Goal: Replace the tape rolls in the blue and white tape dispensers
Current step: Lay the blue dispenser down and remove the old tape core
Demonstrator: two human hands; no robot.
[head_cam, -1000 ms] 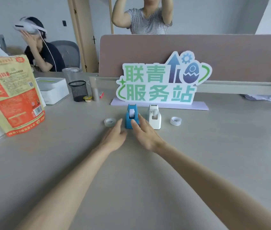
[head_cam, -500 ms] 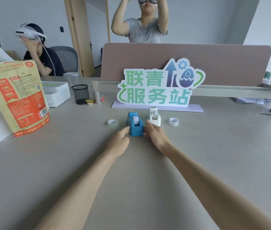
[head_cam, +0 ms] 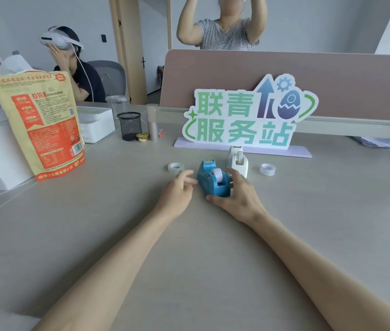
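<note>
Readable: white cut-out standing sign on a lilac base (head_cam: 249, 120), big green characters 联青 on the top row, 服务站 below, next to a blue arrow, gear and cracked-egg graphic. Yellow-and-orange stand-up pouch (head_cam: 43, 123) on the left carries a starburst badge, QR code, barcode and dense Chinese print, too small and blurred to read. Nothing legible on the tape dispensers or the rolls

Two dispensers (head_cam: 214, 182) stand between two tape rolls (head_cam: 175, 167).
</note>
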